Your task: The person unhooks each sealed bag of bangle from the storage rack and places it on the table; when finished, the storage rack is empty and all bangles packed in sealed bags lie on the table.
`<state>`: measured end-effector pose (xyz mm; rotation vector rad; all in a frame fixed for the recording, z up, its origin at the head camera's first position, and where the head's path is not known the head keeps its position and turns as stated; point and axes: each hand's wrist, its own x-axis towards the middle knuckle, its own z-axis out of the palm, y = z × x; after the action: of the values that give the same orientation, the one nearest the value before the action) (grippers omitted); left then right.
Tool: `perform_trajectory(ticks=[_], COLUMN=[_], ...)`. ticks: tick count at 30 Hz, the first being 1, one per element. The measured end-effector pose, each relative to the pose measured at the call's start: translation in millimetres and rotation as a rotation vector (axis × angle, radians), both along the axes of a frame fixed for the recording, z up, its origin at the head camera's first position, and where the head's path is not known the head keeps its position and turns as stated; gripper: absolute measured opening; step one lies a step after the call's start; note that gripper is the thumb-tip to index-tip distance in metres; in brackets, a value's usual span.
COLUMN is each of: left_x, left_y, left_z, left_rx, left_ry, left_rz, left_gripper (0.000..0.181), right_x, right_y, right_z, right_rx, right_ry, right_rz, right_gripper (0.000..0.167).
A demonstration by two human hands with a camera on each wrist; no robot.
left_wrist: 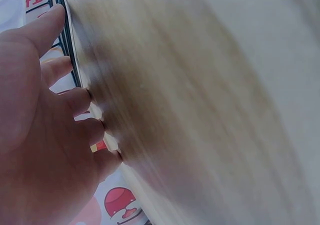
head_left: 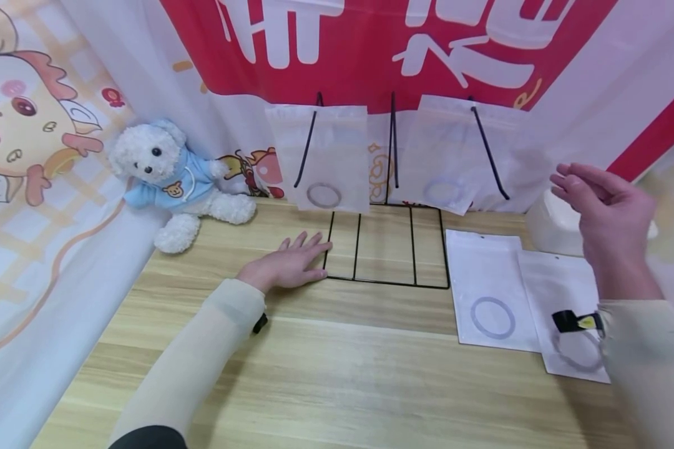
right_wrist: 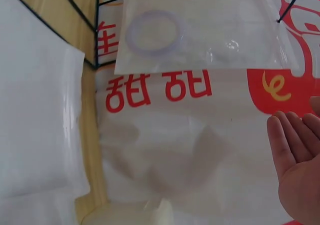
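Observation:
My left hand (head_left: 289,262) lies with spread fingers on the table beside a black wire rack (head_left: 387,284), fingertips at its base's left edge. The left wrist view shows this hand (left_wrist: 45,120) with fingertips against the wood. A clear zip bag (head_left: 337,149) with a ring inside hangs on the rack's left hook; another bag (head_left: 435,143) hangs from the right hook. My right hand (head_left: 618,218) is raised at the right, holding nothing, fingers loosely bent. In the right wrist view its fingers (right_wrist: 285,140) are apart from the hanging bag (right_wrist: 215,35).
Two white bags, one nearer the rack (head_left: 488,268) and one farther right (head_left: 556,280), lie on the wooden table (head_left: 337,386), each with a ring. A white container (head_left: 550,221) stands behind the right hand. A plush dog (head_left: 174,181) sits at left before printed cloth.

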<state>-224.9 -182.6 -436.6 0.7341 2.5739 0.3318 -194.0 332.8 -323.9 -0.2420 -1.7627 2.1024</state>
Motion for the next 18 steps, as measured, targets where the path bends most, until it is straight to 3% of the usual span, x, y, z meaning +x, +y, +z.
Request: perform_trajectory(ticks=[7,18], left_x=[0.0,-1.4], left_y=[-0.2,0.1], left_z=[-1.9,-1.2], left_rx=[0.002,-0.003], left_ry=[0.001,0.005], left_rz=[0.0,0.0], left_gripper=[0.074,0.075], right_x=[-22.3,-54.7], right_y=[-21.9,-38.9], right_z=[19.9,34.8], right_rx=[0.097,0.263], right_ry=[-0.092,-0.072], right_rz=[0.034,0.023], right_gripper=[0.064,0.062])
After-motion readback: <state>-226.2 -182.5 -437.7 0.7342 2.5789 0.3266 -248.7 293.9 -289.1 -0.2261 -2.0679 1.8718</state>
